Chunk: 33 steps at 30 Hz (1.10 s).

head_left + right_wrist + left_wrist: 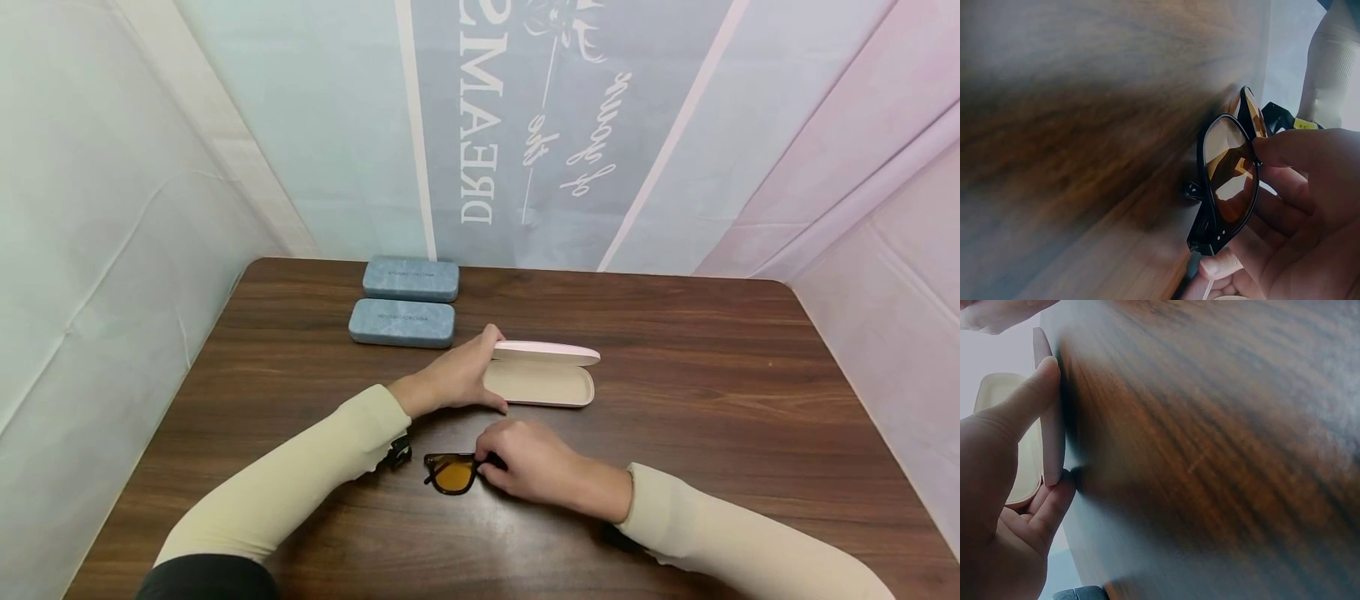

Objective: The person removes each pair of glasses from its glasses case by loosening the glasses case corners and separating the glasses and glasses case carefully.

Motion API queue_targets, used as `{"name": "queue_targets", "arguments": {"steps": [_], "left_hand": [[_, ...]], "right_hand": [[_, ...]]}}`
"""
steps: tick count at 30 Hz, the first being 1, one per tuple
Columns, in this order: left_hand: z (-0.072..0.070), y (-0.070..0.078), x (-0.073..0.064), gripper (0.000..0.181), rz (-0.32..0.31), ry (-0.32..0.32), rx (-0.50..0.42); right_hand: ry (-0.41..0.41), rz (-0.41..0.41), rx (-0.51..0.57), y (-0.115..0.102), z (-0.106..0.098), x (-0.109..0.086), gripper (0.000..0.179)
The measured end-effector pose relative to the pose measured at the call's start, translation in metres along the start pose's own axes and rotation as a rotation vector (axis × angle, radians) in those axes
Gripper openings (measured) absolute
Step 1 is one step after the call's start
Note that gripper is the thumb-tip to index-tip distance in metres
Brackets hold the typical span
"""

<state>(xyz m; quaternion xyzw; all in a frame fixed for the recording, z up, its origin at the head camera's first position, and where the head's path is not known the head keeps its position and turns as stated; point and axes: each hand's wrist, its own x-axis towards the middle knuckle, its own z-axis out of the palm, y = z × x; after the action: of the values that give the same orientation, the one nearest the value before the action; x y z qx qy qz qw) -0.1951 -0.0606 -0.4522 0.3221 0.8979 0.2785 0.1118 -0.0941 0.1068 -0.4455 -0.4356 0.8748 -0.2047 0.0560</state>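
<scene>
A pink glasses case (pixel 542 386) with a cream lining stands on the table with its lid partly raised. My left hand (pixel 456 375) grips its left end, thumb at the near edge and fingers at the lid. The left wrist view shows the thumb and fingertips against the case's pink outer edge (pixel 1052 440). Nearer to me, my right hand (pixel 536 462) pinches a pair of sunglasses (pixel 454 477) with a black frame and amber lenses. In the right wrist view, the thumb presses the bridge area of the sunglasses (pixel 1230 169), with fingers behind the lenses.
Two blue glasses cases, a far one (pixel 411 279) and a nearer one (pixel 402 323), lie shut behind my left hand. The brown wooden table (pixel 697 383) reaches back to a printed curtain (pixel 525 125). Pale fabric hangs on both sides.
</scene>
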Motion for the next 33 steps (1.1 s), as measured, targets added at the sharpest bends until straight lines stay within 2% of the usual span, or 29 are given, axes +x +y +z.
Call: {"name": "queue_targets", "arguments": {"steps": [17, 33], "left_hand": [[0.001, -0.001, 0.000, 0.091, 0.015, 0.002, -0.002], [0.002, -0.003, 0.000, 0.091, 0.042, 0.022, 0.000]], "right_hand": [[-0.017, -0.001, -0.026, -0.014, 0.010, 0.011, 0.008], [-0.019, -0.038, -0.080, -0.019, 0.013, 0.022, 0.007]]}}
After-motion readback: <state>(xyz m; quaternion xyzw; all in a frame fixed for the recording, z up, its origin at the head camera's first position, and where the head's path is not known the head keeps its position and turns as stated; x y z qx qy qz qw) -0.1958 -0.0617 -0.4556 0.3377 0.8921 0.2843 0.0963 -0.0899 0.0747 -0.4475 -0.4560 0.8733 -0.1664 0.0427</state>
